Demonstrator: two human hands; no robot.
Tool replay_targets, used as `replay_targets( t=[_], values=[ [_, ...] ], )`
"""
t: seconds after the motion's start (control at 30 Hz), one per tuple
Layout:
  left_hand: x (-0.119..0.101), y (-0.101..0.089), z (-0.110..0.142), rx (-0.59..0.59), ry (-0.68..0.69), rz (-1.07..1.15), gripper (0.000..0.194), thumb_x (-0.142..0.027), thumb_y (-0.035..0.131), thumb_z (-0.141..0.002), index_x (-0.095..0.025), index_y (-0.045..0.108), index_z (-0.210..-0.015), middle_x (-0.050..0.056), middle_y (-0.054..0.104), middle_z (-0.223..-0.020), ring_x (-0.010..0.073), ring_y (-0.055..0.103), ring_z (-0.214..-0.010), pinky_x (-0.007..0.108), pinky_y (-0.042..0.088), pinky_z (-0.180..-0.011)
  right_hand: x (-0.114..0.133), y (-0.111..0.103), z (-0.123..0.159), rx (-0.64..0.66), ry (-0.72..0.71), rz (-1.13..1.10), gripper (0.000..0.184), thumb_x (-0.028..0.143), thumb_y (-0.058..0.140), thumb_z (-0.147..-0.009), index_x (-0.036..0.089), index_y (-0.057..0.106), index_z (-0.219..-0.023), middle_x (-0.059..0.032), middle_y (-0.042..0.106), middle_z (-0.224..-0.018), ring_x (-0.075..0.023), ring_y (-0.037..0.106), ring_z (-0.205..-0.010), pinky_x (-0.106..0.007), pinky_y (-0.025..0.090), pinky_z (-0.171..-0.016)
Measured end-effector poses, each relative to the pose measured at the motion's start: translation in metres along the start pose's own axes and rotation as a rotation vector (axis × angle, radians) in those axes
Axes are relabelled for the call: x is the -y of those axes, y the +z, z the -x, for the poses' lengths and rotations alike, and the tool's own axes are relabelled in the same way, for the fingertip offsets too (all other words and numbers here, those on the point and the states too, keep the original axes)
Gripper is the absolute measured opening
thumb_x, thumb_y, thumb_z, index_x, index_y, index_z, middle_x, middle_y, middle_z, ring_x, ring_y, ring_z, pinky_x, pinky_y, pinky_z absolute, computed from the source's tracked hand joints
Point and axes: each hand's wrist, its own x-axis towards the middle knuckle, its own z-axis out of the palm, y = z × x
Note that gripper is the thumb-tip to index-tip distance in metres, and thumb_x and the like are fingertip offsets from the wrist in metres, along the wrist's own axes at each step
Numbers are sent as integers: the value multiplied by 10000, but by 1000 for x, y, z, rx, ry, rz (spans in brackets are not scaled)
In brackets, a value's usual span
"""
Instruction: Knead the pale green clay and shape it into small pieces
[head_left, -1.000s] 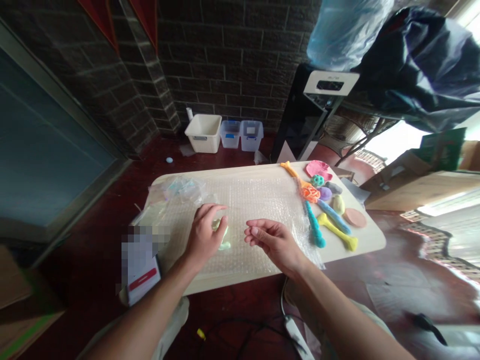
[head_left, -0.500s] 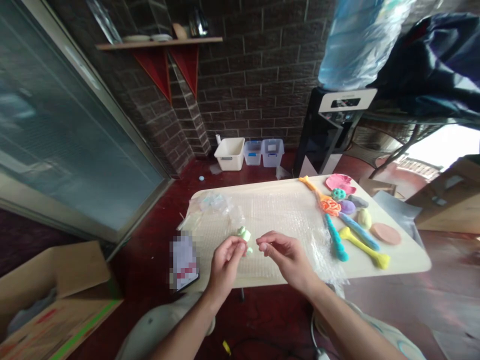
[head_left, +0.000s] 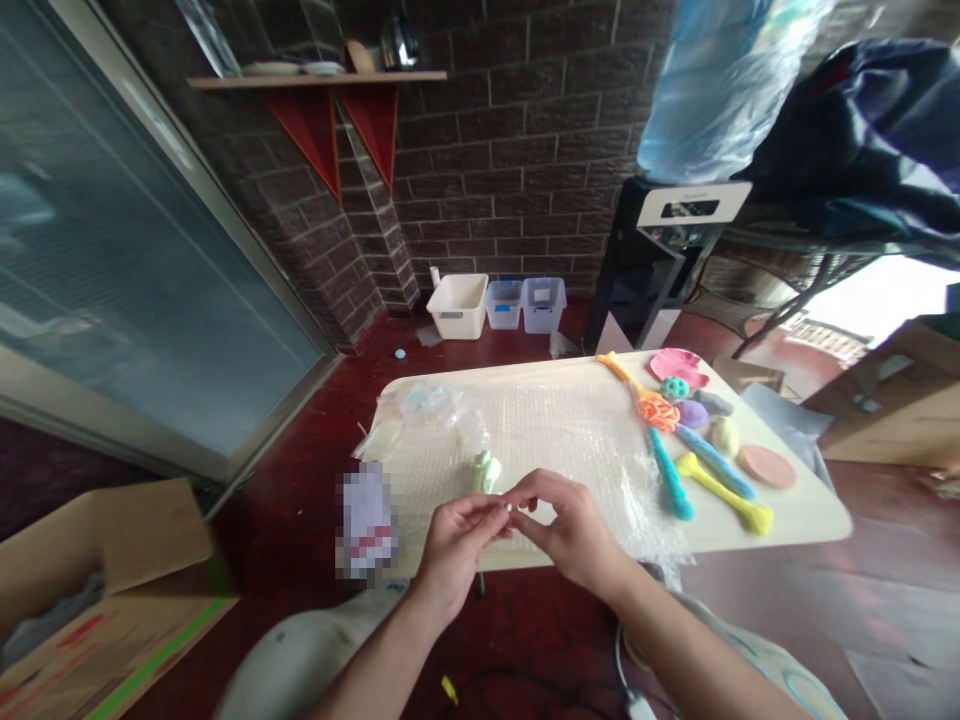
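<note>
My left hand (head_left: pixel 457 545) and my right hand (head_left: pixel 566 530) meet above the near edge of the cream table (head_left: pixel 525 385). Their fingertips pinch a tiny pale green bit of clay (head_left: pixel 510 508) between them. A larger pale green clay lump (head_left: pixel 485 469) lies on the bubble wrap (head_left: pixel 555 430) just beyond my hands. Both hands are closed in a pinch.
Several clay shapes lie at the table's right end: a teal stick (head_left: pixel 670 475), a yellow bone (head_left: pixel 724 492), an orange piece (head_left: pixel 654 408), a pink disc (head_left: pixel 766 466). Plastic bags (head_left: pixel 424 405) sit at the left end. A phone (head_left: pixel 367 520) rests on my knee. Bins (head_left: pixel 457 305) stand by the brick wall.
My hands have come together from apart. A small bit of green clay has left the lump, which now lies on the bubble wrap. The camera has tilted up.
</note>
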Motion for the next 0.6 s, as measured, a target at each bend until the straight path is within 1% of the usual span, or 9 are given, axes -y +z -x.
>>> replay_targets(
  t=[0.13,0.27,0.33,0.43,0.5,0.6],
  values=[
    [1,-8,-1,17,13,-106,243,-284,896,-769,-130,823,-942,118,814,-954,184,726,-863,264,548,-785,-2,6,-1,82,-26,26,118,129,727,-918,219,755,-990,-38,729,-893,-170,670,-809,-294,542,-747],
    [-1,-13,-8,-21,-7,-60,228,-284,894,-768,-135,824,-926,87,802,-877,158,712,-822,255,548,-796,-1,8,0,141,-31,47,182,154,716,-927,220,730,-1096,-63,705,-990,-183,662,-852,-317,561,-783],
    [-3,-13,-12,-55,-13,-3,257,-275,919,-731,-134,820,-922,81,796,-877,152,706,-822,254,552,-799,-3,5,1,105,-6,56,219,186,715,-930,221,710,-1146,-73,698,-1016,-189,667,-850,-329,570,-782],
    [-7,-13,-18,-64,-29,84,302,-242,954,-675,-127,813,-916,73,780,-892,145,700,-834,257,556,-813,-12,-2,1,-24,71,68,185,248,694,-948,210,700,-1129,-79,712,-983,-194,683,-809,-337,573,-744],
    [-7,-12,-20,-38,-37,112,298,-240,948,-692,-117,806,-923,60,758,-864,125,683,-798,248,552,-801,-17,-6,1,-90,149,48,171,309,681,-961,201,698,-1092,-86,730,-957,-199,694,-778,-328,569,-686],
    [-5,-10,-20,6,-37,128,263,-275,905,-772,-108,790,-940,36,713,-792,98,647,-734,221,536,-748,-20,-10,2,-111,240,16,216,381,657,-977,189,696,-1068,-97,741,-936,-207,706,-764,-290,539,-583]
  ],
)
